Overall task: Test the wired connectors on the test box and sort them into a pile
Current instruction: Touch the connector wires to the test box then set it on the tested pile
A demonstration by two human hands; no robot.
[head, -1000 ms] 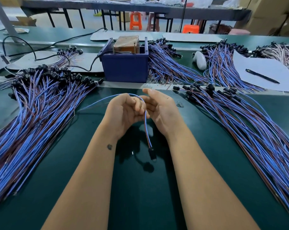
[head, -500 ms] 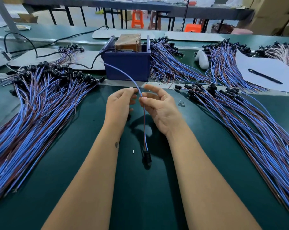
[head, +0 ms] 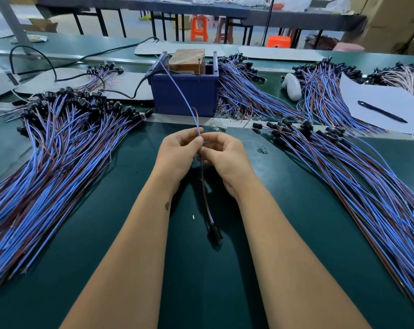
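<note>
My left hand (head: 176, 154) and my right hand (head: 223, 156) meet over the middle of the green mat, both pinching one wired connector's wires (head: 204, 184). Its black connector (head: 215, 232) hangs low between my forearms, near the mat. The blue wire's free end (head: 177, 89) rises up and back toward the blue test box (head: 185, 93), which holds a brown block with upright pins. A short brown wire end sticks up beside the blue one above my fingers.
A big pile of wired connectors (head: 51, 148) lies on the left, another pile (head: 358, 184) fans out on the right. More bundles (head: 246, 96) sit behind, right of the box. A sheet of paper (head: 388, 100) with a pen (head: 381, 111) is far right.
The blue wire has straightened from a loop over my hands into a line reaching up toward the test box. My hands have moved slightly forward.
</note>
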